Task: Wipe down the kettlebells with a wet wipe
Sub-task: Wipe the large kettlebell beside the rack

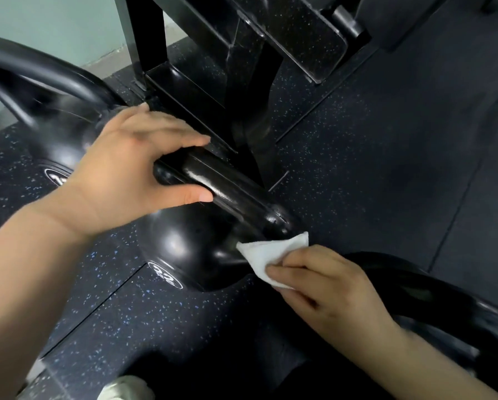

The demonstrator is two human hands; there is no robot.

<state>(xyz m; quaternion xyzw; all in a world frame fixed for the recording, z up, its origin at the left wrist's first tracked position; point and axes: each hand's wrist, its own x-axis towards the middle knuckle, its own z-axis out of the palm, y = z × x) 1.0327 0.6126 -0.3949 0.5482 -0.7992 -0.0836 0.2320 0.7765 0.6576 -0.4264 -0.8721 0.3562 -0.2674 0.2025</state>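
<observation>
Gripping the middle kettlebell (184, 243) by its handle, the left hand (126, 174) is steadying it while the right hand (325, 287), fingers pinching the folded wet wipe (270, 255), is pressing it against the handle's base.

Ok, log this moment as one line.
phase: wiping | left-hand grip: holds kettlebell handle | right-hand grip: pinches wet wipe against handle base | kettlebell: on floor

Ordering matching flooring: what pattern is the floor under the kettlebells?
The dark rubber gym floor is speckled with small blue and white flecks; head view.
</observation>
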